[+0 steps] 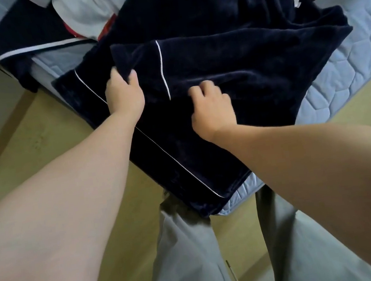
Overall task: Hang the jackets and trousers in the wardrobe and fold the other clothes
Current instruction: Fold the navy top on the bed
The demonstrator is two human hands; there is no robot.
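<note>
On the mattress [357,51], left hand [124,93] and right hand [211,111] each pinch the navy garment [252,60].

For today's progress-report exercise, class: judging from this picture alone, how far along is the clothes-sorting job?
Done: nothing looks finished; no folded stack or wardrobe shows. In hand: the navy garment lies spread on the mattress, one flap turned over, gripped by the left hand and the right hand. Left: a white garment and another navy piece lie unfolded at the mattress's far end.

Navy garment [229,68] with white piping, blue mattress [357,51].
</note>
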